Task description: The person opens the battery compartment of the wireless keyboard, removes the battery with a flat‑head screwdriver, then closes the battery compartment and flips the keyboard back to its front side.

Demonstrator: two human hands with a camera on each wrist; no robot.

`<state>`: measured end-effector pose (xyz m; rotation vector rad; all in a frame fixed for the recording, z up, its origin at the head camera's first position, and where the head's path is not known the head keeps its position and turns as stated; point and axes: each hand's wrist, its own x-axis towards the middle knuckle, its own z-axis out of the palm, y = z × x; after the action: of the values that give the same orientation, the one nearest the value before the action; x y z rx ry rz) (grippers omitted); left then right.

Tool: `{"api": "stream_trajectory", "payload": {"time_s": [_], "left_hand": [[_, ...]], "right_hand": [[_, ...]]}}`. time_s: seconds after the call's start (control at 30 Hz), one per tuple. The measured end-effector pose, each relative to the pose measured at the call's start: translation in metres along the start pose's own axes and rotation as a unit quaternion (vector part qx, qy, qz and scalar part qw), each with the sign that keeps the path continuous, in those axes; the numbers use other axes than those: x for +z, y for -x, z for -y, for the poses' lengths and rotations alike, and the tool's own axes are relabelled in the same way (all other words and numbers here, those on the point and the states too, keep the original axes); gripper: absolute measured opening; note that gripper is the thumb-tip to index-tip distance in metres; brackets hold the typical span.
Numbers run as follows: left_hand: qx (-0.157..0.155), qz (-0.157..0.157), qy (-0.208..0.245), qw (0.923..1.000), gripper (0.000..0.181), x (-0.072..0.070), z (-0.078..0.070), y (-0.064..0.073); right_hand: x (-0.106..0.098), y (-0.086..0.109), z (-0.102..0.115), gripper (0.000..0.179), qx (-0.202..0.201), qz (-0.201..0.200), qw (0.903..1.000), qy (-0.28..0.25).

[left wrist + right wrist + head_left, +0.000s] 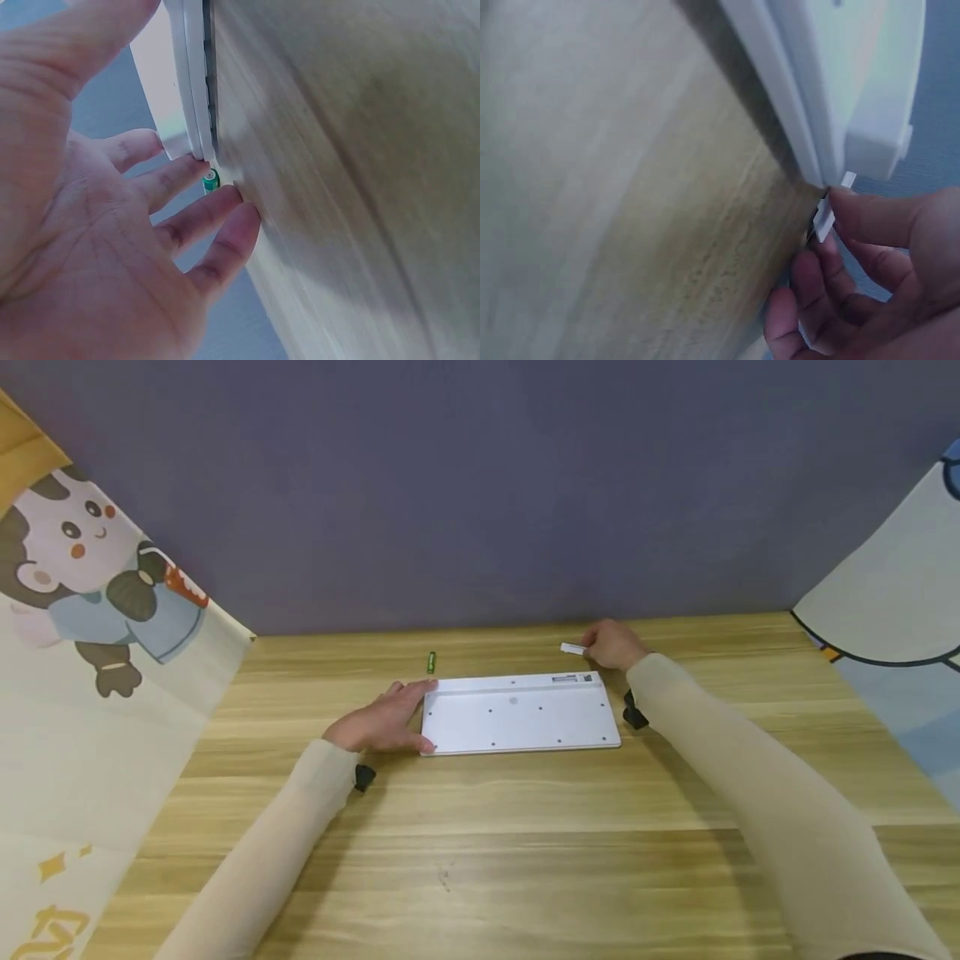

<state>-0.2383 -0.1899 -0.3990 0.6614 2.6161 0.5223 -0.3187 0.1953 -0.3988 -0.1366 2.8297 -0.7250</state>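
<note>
A white keyboard point(517, 727) lies face down on the wooden table, its underside dotted with small screws. My left hand point(386, 718) rests at its left end, thumb on the near corner and forefinger at the far corner; the fingers look spread and fairly straight in the left wrist view. Beyond the keyboard's right end, my right hand point(617, 646) pinches a small white strip point(572, 648), which looks like a battery cover, between thumb and fingers. The right wrist view shows this strip point(824, 219) close to the table. Behind the keyboard's far-left corner lies a green battery point(431, 662).
The wood-grain table point(480, 852) ends at a dark grey-blue wall panel point(510, 502). Side panels with cartoon prints point(105, 577) stand to the left and right. Black wrist straps point(634, 710) show at both cuffs.
</note>
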Motion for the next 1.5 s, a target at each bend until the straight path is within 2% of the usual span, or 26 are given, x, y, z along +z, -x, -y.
{"api": "stream_trajectory", "payload": {"time_s": [0.1,0.27,0.4,0.53,0.63,1.07,1.5], "left_hand": [[0.003,-0.001,-0.001,1.0,0.103,-0.001,-0.001,0.0],[0.003,0.001,-0.014,0.9999,0.103,-0.003,0.0,0.0],[0.005,0.004,-0.022,0.9997,0.103,-0.004,0.001,0.001],[0.005,0.007,-0.022,0.9997,0.104,-0.004,0.002,0.002],[0.006,0.006,-0.022,0.9997,0.104,-0.003,0.003,0.003],[0.01,0.009,-0.02,0.9997,0.105,-0.002,0.003,0.005],[0.014,0.013,-0.016,0.9997,0.105,-0.001,0.003,0.006]], "right_hand": [[0.001,0.001,-0.005,0.021,-0.004,-0.016,0.9997,-0.018],[-0.003,0.007,-0.01,0.016,-0.061,-0.038,0.9969,-0.031],[-0.009,0.017,-0.008,0.012,-0.111,-0.019,0.9923,-0.053],[-0.009,0.028,-0.006,0.008,-0.169,0.012,0.9845,-0.045],[-0.004,0.035,-0.006,0.008,-0.194,0.033,0.9798,-0.036],[0.002,0.04,-0.003,0.009,-0.193,0.034,0.9799,-0.038],[0.005,0.043,-0.002,0.007,-0.189,0.056,0.9795,-0.039]]}}
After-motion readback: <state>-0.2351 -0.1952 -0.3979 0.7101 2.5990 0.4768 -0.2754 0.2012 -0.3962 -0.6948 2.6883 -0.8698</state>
